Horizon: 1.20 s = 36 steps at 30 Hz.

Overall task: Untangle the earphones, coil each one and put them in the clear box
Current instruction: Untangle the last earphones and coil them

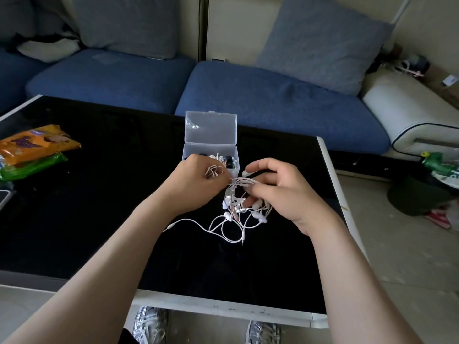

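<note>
1. My left hand [198, 180] is closed round a small loop of white cable [213, 171], held just in front of the clear box [234, 167]. My right hand [280, 192] pinches several strands at the top of the tangled earphones [238, 212], with the forefinger sticking out free.
2. The tangle hangs between my two hands and trails down onto the black worktop [99, 194]. The earbuds [260, 217] are bunched under my right fingers. Two loose ends lie flat, one jack plug [166, 229] out to the left and another [243, 242] nearest me.
3. I judge these cords to be very light, thin and limp. They will not hold a shape unless I keep the turns pinched. The sheath looks smooth, so a knot should slide loose if eased, and would likely tighten if yanked.
4. The joints at the buds and plugs are probably the weak spots. I would grip the cord itself just behind a plug and feed that end back through the loops, rather than pull on a bud.
5. The clear box stands open on the worktop, its lid [211, 127] tipped up behind it.
6. Inside I see some white cord [218, 156] and small dark items [229, 162] that I cannot identify. My left hand hides part of the interior, so I cannot tell how much room is left.
</note>
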Each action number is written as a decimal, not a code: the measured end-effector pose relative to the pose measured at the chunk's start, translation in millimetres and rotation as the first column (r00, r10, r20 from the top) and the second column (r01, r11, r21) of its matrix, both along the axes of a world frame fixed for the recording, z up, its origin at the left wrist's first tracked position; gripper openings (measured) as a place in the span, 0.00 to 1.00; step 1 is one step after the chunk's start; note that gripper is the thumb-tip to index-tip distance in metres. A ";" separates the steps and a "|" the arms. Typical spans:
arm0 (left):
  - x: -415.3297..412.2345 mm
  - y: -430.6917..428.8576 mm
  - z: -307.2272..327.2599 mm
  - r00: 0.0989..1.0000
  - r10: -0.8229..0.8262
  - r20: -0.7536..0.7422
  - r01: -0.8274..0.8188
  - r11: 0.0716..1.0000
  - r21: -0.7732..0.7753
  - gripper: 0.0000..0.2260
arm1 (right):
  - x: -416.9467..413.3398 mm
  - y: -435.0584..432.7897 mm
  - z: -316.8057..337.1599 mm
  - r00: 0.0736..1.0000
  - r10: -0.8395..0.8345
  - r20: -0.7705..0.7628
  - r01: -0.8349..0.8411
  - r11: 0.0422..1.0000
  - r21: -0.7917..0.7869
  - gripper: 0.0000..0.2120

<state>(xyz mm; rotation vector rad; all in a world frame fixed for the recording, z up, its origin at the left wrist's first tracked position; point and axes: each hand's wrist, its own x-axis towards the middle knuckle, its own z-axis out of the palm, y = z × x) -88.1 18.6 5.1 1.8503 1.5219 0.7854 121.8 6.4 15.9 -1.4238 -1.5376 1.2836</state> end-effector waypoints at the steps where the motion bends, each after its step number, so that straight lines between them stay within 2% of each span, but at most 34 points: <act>1: -0.5 -0.1 0.7 1.000 -0.012 0.006 0.012 1.000 -0.022 0.09 | -0.1 -0.1 0.5 1.000 -0.008 -0.004 0.008 1.000 0.007 0.14; 7: 0.6 -3.6 7.1 0.989 -0.008 0.149 0.048 0.963 -0.265 0.16 | -2.5 -2.9 2.3 0.996 -0.087 -0.005 0.087 0.994 0.059 0.13; 10: 2.6 -3.6 10.6 0.968 -0.003 0.251 0.094 0.932 -0.350 0.16 | -3.7 -3.6 4.0 0.990 -0.129 0.063 0.118 0.981 0.152 0.09; 13: 4.0 -4.9 11.3 0.973 -0.058 0.221 0.132 0.933 -0.336 0.15 | -4.2 -2.0 2.1 0.985 -0.134 0.110 0.107 0.969 0.222 0.06; 16: 3.6 -3.8 9.3 0.970 -0.023 0.240 0.099 0.945 -0.313 0.17 | -3.1 0.6 -1.5 0.985 -0.112 0.132 0.081 0.972 0.219 0.07; 19: 3.3 -1.7 8.6 0.952 0.031 0.304 0.072 0.944 -0.321 0.16 | -3.9 1.9 -3.6 0.983 -0.095 0.160 0.057 0.972 0.229 0.21; 21: 3.5 -0.8 7.5 0.944 0.070 0.322 0.039 0.946 -0.322 0.17 | -3.8 3.9 -5.1 0.964 -0.142 0.226 0.063 0.944 0.325 0.25; 24: 2.9 0.4 6.1 0.936 0.099 0.339 0.016 0.947 -0.320 0.15 | -3.0 5.0 -7.8 0.919 -0.215 0.329 0.050 0.894 0.444 0.17; 27: 4.7 0.8 5.3 0.934 0.110 0.341 0.002 0.950 -0.312 0.16 | -5.4 1.5 -3.5 0.916 -0.164 0.365 0.024 0.933 0.360 0.11; 31: 7.0 -0.3 6.3 0.931 0.096 0.352 0.015 0.954 -0.299 0.13 | -10.5 -2.5 -3.6 0.955 0.000 0.296 -0.061 0.978 0.198 0.18; 36: 5.1 -0.5 4.9 0.919 0.052 0.392 0.090 0.938 -0.336 0.13 | -10.9 -1.1 -2.2 0.972 0.055 0.230 -0.098 0.979 0.181 0.05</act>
